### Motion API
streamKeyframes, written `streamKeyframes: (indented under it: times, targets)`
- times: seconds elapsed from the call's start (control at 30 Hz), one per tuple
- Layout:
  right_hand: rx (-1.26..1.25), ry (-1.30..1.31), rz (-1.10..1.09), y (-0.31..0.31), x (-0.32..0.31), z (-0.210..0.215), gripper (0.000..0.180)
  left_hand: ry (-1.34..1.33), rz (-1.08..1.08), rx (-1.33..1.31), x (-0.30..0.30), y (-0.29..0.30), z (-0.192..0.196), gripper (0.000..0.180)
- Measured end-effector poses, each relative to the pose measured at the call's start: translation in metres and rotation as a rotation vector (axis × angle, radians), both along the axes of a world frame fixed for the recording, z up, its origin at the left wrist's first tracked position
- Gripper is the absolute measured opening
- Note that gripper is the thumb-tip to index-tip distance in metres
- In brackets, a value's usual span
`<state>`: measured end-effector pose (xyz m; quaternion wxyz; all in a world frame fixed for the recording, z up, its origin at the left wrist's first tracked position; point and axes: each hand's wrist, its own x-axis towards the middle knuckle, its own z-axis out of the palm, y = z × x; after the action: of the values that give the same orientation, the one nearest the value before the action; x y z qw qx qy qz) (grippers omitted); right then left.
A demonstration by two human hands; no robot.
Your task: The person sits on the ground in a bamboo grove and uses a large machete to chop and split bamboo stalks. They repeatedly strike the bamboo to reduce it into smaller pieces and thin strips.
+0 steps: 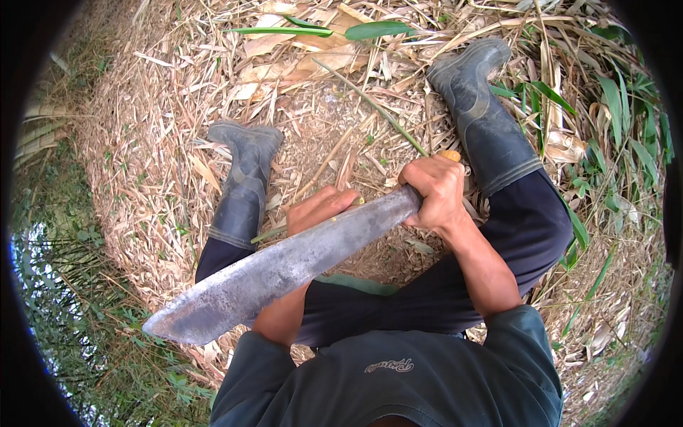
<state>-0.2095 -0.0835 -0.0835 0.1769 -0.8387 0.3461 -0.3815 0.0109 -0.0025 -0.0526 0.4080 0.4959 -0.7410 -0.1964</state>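
My right hand [435,186] is closed round the handle of a machete [284,267], whose orange-yellow butt shows past the fist. The broad grey blade, stained and worn, slants down to the left across my lap, its squared tip at the lower left. Behind the blade, my left hand [319,208] is closed round a thin green stalk [269,233]; a pale end of it pokes out by the thumb, close to the blade. Part of this hand and wrist is hidden by the blade. Another slim green stalk [384,114] runs from the ground up to my right fist; whether it touches is unclear.
My legs are spread, with dark rubber boots [245,167] [487,117] planted on either side. Dry bamboo-like leaves and straw [163,142] cover the ground. Green leaves [377,30] lie ahead; leafy plants [626,128] stand at the right and brush [92,306] at the lower left.
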Motion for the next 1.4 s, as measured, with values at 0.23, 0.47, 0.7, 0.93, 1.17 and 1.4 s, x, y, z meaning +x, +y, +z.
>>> streamKeyframes:
  times: [0.23,0.47,0.7,0.93,1.17,1.4]
  targets:
    - [-0.039,-0.011,-0.113,-0.001,0.002,-0.001,0.031,0.173,-0.043,-0.002,-0.015,0.002,0.005,0.019]
    - [0.214,-0.086,-0.367,-0.021,-0.013,-0.017,0.020,0.053,-0.018,0.048,-0.030,0.007,0.015,0.016]
    - [0.003,0.010,-0.052,-0.008,-0.007,-0.007,0.040,-0.064,0.078,0.059,-0.017,0.000,0.014,0.027]
    - [0.005,-0.036,-0.034,-0.005,-0.005,-0.004,0.039,0.100,0.127,0.218,-0.018,0.006,0.003,0.038]
    - [0.004,-0.063,0.031,-0.003,-0.004,-0.003,0.044,-0.054,-0.012,0.107,-0.016,0.000,0.009,0.044]
    - [-0.062,-0.079,0.013,-0.004,-0.003,-0.006,0.041,-0.015,-0.035,0.078,-0.017,-0.001,0.005,0.044]
